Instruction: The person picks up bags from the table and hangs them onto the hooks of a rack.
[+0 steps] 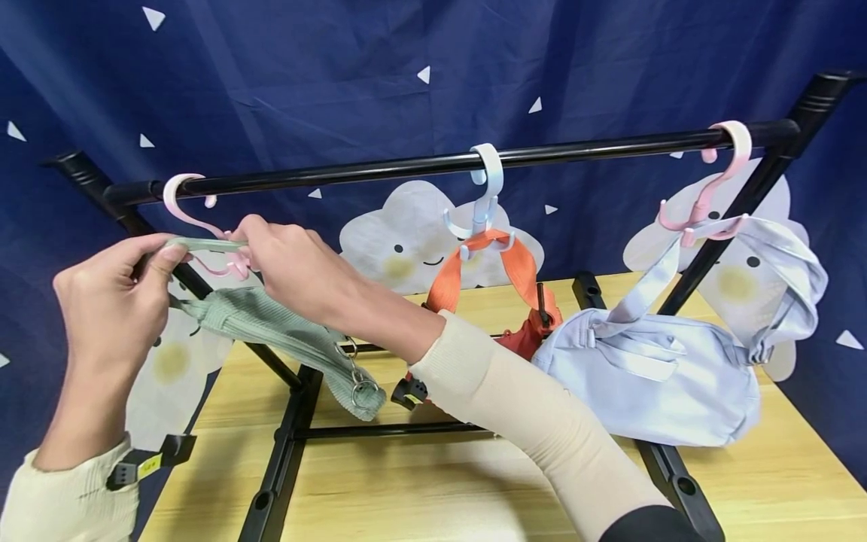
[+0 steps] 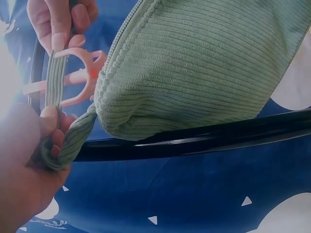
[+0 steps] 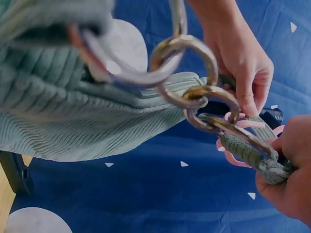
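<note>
A green corduroy bag (image 1: pixel 284 331) with a zip hangs tilted below both hands at the rack's left end. My left hand (image 1: pixel 122 301) pinches its strap (image 1: pixel 203 245) between thumb and fingers. The strap's other stretch is gripped by my right hand (image 1: pixel 291 256), so a short length runs taut between them. Right at that stretch is a pink hook (image 1: pixel 183 199), hung on the bar; in the left wrist view the strap (image 2: pixel 56 82) crosses the hook's prongs (image 2: pixel 87 73). Metal rings (image 3: pixel 184 73) of a chain dangle by the bag in the right wrist view.
A black bar (image 1: pixel 379 172) spans the rack. From its middle, a pale blue hook (image 1: pixel 489 181) carries an orange strap (image 1: pixel 518 267) with a red bag (image 1: pixel 521 342), partly hidden by my right arm. A light blue bag (image 1: pixel 650 384) hangs from another pink hook (image 1: pixel 734 158) at right. Below lies a wooden tabletop (image 1: pixel 379 482).
</note>
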{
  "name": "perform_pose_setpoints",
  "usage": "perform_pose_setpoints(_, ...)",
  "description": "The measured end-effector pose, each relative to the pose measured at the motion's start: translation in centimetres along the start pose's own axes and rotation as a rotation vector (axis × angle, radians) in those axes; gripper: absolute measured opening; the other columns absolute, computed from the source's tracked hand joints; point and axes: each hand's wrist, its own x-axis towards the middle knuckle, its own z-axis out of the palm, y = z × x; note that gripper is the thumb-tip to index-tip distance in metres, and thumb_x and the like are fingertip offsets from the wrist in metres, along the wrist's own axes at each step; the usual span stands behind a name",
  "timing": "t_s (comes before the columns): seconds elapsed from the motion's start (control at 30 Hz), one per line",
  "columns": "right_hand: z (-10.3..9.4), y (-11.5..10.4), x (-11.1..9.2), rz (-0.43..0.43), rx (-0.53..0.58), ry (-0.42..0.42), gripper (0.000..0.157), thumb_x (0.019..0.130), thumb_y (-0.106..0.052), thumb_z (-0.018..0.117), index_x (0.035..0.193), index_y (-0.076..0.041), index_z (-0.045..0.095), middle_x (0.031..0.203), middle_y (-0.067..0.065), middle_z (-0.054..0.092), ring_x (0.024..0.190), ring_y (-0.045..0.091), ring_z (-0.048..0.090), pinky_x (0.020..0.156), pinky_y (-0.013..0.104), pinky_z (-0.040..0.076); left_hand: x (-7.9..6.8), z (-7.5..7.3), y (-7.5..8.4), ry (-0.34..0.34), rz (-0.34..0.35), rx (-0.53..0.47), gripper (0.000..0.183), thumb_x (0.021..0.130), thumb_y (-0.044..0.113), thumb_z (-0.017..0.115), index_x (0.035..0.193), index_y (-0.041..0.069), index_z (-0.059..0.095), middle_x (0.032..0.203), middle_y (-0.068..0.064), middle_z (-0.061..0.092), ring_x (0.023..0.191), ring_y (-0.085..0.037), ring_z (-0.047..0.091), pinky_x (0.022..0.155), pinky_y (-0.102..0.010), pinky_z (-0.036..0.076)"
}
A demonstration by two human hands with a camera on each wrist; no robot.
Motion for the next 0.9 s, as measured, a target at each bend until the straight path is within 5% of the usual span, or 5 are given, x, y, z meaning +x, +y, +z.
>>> perform_pose_setpoints(0.13, 0.1, 0.1, -0.1, 0.017, 0.005, -0.01, 0.025, 0.104, -0.002, 0.052, 0.126, -0.01, 0.055, 0.135, -0.004, 0.068, 0.112, 0.003, 0.067, 0.085, 0.015, 0.049, -0.1, 0.2, 0.1, -0.004, -0.021, 0.015, 0.016, 0.093, 0.009, 0.077, 0.102, -0.003, 0.079, 0.074, 0.028, 0.047, 0.063, 0.026, 0.03, 0.065, -0.003, 0.023)
perform_pose_setpoints(0.33, 0.2, 0.2, -0.2, 0.05, 0.015, -0.025, 0.019, 0.106, -0.007, 0.051, 0.125, -0.011, 0.056, 0.135, -0.005, 0.068, 0.113, 0.004, 0.066, 0.085, 0.016, 0.049, -0.3, 0.3, 0.2, -0.023, -0.018, 0.017, 0.017, 0.095, 0.009, 0.075, 0.105, -0.004, 0.079, 0.071, -0.002, 0.064, 0.07, 0.033, 0.032, 0.067, -0.003, 0.024)
perform_pose_setpoints(0.53, 0.6, 0.4, -0.4, 0.055, 0.012, -0.034, 0.024, 0.105, -0.004, 0.051, 0.127, -0.011, 0.056, 0.118, -0.005, 0.07, 0.098, 0.002, 0.064, 0.078, 0.015, 0.048, -0.6, 0.2, 0.1, -0.066, -0.036, 0.004, 0.017, 0.096, 0.011, 0.074, 0.104, -0.003, 0.079, 0.075, 0.048, 0.04, 0.065, 0.03, 0.033, 0.059, -0.003, 0.025)
perform_pose_setpoints(0.8, 1.2, 0.8, -0.6, 0.032, 0.0, -0.022, 0.024, 0.103, -0.001, 0.052, 0.125, -0.009, 0.058, 0.111, -0.004, 0.071, 0.096, 0.002, 0.066, 0.077, 0.012, 0.049, -1.2, 0.2, -0.2, -0.095, -0.04, 0.003, 0.014, 0.094, 0.007, 0.075, 0.103, -0.004, 0.079, 0.064, 0.005, 0.062, 0.061, 0.026, 0.032, 0.056, -0.005, 0.024)
perform_pose_setpoints(0.9, 1.4, 0.8, -0.7, 0.035, -0.003, -0.03, 0.023, 0.103, 0.0, 0.05, 0.123, -0.009, 0.057, 0.119, -0.004, 0.071, 0.1, 0.001, 0.067, 0.076, 0.011, 0.049, -1.4, 0.2, -0.2, -0.105, -0.052, 0.006, 0.015, 0.094, 0.008, 0.075, 0.104, -0.003, 0.079, 0.068, 0.034, 0.049, 0.061, 0.027, 0.033, 0.055, -0.005, 0.025)
